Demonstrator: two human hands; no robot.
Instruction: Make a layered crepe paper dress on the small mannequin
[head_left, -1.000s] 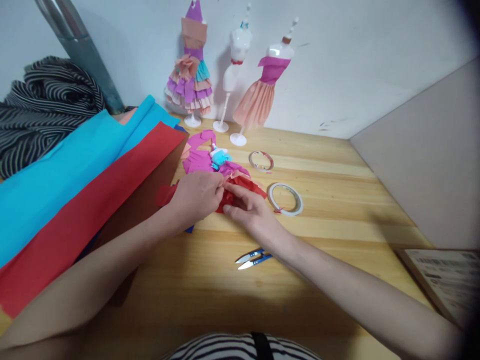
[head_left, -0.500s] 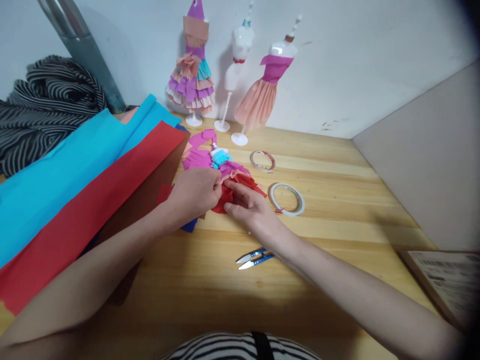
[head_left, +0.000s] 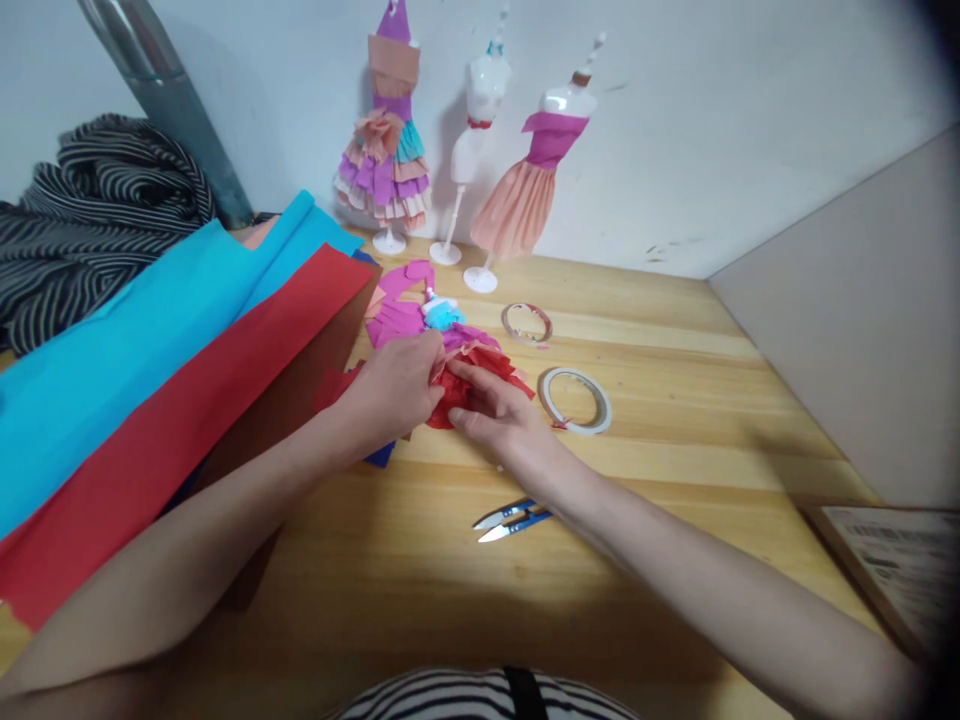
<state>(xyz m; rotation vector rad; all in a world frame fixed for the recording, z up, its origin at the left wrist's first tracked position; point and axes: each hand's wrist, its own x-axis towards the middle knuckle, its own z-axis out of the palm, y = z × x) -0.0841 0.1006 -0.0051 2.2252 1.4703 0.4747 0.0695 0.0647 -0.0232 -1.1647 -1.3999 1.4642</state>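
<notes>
A small doll's dress of crepe paper lies on the table, with a turquoise bodice (head_left: 445, 315), a magenta layer and a ruffled red skirt (head_left: 480, 362). My left hand (head_left: 401, 385) is closed at the skirt's left side, its fingertips pinching the paper edge. From the right, my right hand (head_left: 502, 420) has its index finger on the red ruffles and its thumb lower down, with red paper between them. Magenta paper pieces (head_left: 397, 315) lie just behind my left hand. Blue-handled thread snips (head_left: 510, 520) rest partly under my right wrist.
Three mini dress stands line the wall: a ruffled dress (head_left: 386, 150), a bare white form (head_left: 469, 155) and a peach-skirted one (head_left: 517, 205). Two tape rolls (head_left: 551, 400) (head_left: 514, 330) lie to the right. Turquoise sheets (head_left: 150, 320), red paper (head_left: 187, 400) and a flask (head_left: 187, 120) are left.
My left hand has shifted slightly at the skirt's edge, and the red ruffles look a little more raised. My right hand stays in almost the same place.
</notes>
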